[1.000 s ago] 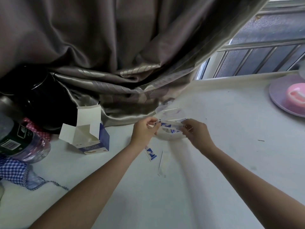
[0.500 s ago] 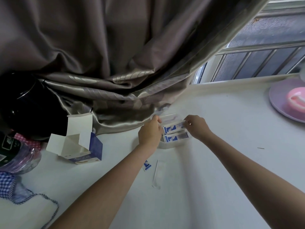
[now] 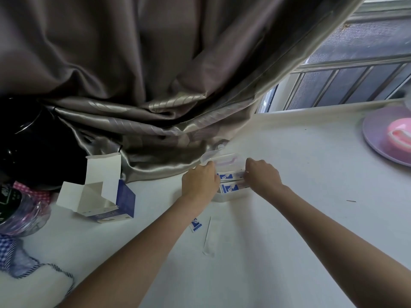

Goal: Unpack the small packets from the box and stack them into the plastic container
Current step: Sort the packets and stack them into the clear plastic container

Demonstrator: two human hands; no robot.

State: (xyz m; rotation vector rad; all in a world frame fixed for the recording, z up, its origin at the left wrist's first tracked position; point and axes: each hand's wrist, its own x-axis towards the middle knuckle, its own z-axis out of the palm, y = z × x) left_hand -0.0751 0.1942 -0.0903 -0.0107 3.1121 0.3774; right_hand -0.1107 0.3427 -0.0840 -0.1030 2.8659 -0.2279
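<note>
A small clear plastic container sits on the white table just in front of the curtain, its lid tilted open behind it. Two rows of blue-and-white packets lie inside it. My left hand and my right hand pinch the two ends of the upper row of packets, pressing them down in the container. The opened blue-and-white cardboard box stands to the left with its flaps up. One loose packet lies on the table under my left forearm.
A thin clear plastic strip lies beside the loose packet. A brown curtain hangs onto the table behind the container. A purple plate with a pink object sits far right. A plastic jar and checked cloth are at the left edge.
Both hands lowered the strip of packets from above the container down into it, and now rest at its two ends. The camera view shifted slightly.
</note>
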